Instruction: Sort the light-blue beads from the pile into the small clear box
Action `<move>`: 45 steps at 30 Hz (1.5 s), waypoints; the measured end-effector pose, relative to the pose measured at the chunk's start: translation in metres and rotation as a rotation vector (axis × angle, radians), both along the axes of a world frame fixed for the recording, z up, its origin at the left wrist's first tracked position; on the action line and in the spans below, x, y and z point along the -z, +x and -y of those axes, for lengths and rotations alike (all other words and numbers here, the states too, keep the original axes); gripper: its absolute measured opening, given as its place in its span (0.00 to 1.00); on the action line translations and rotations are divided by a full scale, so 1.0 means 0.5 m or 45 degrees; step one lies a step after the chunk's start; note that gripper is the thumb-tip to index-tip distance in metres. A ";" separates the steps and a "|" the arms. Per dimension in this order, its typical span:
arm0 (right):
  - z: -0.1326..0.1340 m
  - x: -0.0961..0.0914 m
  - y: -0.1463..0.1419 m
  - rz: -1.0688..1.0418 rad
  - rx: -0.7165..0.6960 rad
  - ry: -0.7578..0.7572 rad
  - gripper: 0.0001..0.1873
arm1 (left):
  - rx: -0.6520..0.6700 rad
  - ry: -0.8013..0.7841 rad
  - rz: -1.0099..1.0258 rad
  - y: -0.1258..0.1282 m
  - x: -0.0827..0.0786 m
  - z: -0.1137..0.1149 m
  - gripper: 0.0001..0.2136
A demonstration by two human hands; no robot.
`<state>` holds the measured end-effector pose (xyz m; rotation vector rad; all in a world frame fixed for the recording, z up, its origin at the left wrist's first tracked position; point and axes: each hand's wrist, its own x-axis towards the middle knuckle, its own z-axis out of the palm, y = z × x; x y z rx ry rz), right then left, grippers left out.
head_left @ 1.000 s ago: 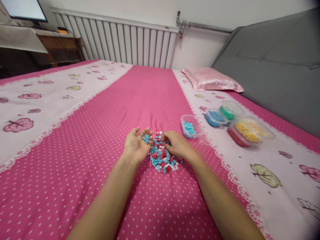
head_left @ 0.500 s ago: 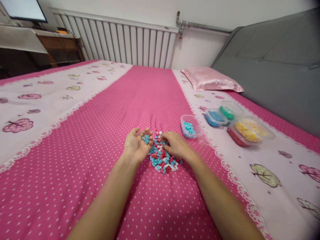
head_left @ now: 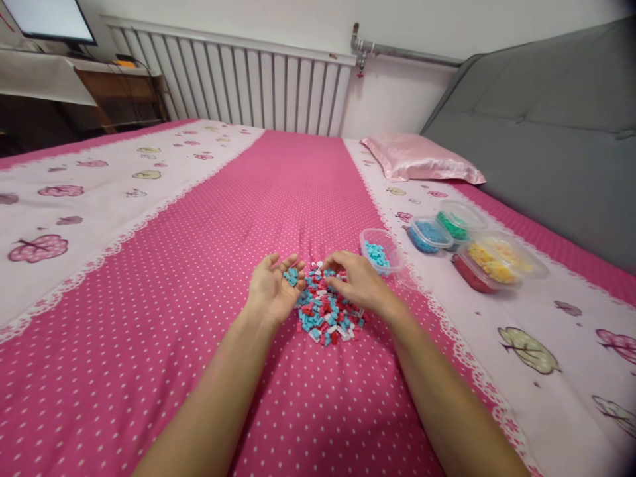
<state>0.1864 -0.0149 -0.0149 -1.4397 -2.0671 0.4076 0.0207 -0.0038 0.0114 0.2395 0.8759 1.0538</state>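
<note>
Left hand: yours (head_left: pixel 272 286) is palm up, fingers loosely spread, cradling a small cluster of light-blue plastic bricks (head_left: pixel 291 277) without clamping it.
Palm risk: those bricks could roll off into the pile if you tip the wrist, since your fingers barely fence them in.
Mixed pile: a loose heap of tiny light-blue, red, pink and white plastic bricks (head_left: pixel 325 317) lies on the pink dotted bedspread (head_left: pixel 278 192), between and just below your hands.
Pile risk: a sweep or a tug on the cloth could scatter it.
Right hand: yours (head_left: pixel 362 285) curves over the pile's right side, a gap between thumb and forefinger; no brick shows there.
Pinch risk: touching pieces of different colours could come up together.
Clear tub: the small open plastic box (head_left: pixel 398 257) holding light-blue pieces stands just beyond that hand; a knuckle bump could tip it.
</note>
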 end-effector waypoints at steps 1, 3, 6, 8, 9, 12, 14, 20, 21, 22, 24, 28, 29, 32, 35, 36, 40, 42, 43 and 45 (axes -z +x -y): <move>0.002 -0.005 0.000 -0.044 -0.006 0.024 0.08 | -0.004 -0.003 0.004 0.001 0.000 0.000 0.13; 0.006 -0.015 -0.002 -0.157 -0.020 0.074 0.07 | -0.003 -0.015 0.021 0.003 0.001 0.001 0.12; 0.015 -0.029 -0.008 -0.356 -0.058 0.127 0.07 | 0.046 -0.057 0.067 0.008 0.002 0.006 0.12; 0.021 -0.036 -0.012 -0.479 -0.090 0.138 0.07 | 0.088 -0.083 0.101 0.013 0.004 0.009 0.11; 0.023 -0.039 -0.014 -0.528 -0.109 0.136 0.07 | 0.106 -0.092 0.122 0.015 0.005 0.010 0.11; 0.031 -0.047 -0.020 -0.643 -0.188 0.107 0.08 | 0.173 -0.098 0.207 0.019 0.009 0.011 0.12; 0.034 -0.051 -0.022 -0.692 -0.235 0.091 0.07 | 0.227 -0.090 0.259 0.021 0.011 0.012 0.13; 0.036 -0.049 -0.023 -0.709 -0.209 0.118 0.07 | 0.271 -0.118 0.318 0.023 0.011 0.013 0.12; 0.036 -0.049 -0.022 -0.706 -0.199 0.128 0.07 | 0.279 -0.134 0.306 0.023 0.011 0.013 0.12; 0.036 -0.049 -0.022 -0.704 -0.192 0.137 0.07 | 0.286 -0.143 0.293 0.023 0.011 0.013 0.13; 0.037 -0.051 -0.023 -0.705 -0.174 0.148 0.07 | 0.285 -0.135 0.291 0.023 0.012 0.012 0.13; 0.042 -0.059 -0.025 -0.710 -0.111 0.194 0.07 | 0.295 -0.126 0.310 0.020 0.013 0.012 0.13; 0.042 -0.061 -0.026 -0.703 -0.091 0.217 0.07 | 0.302 -0.129 0.310 0.020 0.013 0.012 0.14; 0.043 -0.062 -0.028 -0.627 -0.056 0.280 0.09 | 0.311 -0.114 0.310 0.021 0.012 0.013 0.14; 0.040 -0.061 -0.027 -0.545 -0.045 0.314 0.11 | 0.298 -0.094 0.322 0.022 0.013 0.012 0.14; 0.038 -0.060 -0.025 -0.541 -0.031 0.320 0.12 | 0.295 -0.092 0.325 0.022 0.014 0.012 0.14; 0.030 -0.052 -0.013 -0.554 0.134 0.263 0.11 | 0.279 -0.083 0.252 0.020 0.013 0.011 0.14; 0.024 -0.045 -0.005 -0.500 0.230 0.203 0.11 | 0.224 -0.049 0.159 0.019 0.010 0.011 0.13; 0.022 -0.040 -0.001 -0.448 0.263 0.173 0.11 | 0.187 -0.028 0.114 0.018 0.009 0.011 0.12; 0.017 -0.030 0.006 -0.299 0.286 0.099 0.12 | 0.117 0.002 0.050 0.016 0.007 0.010 0.12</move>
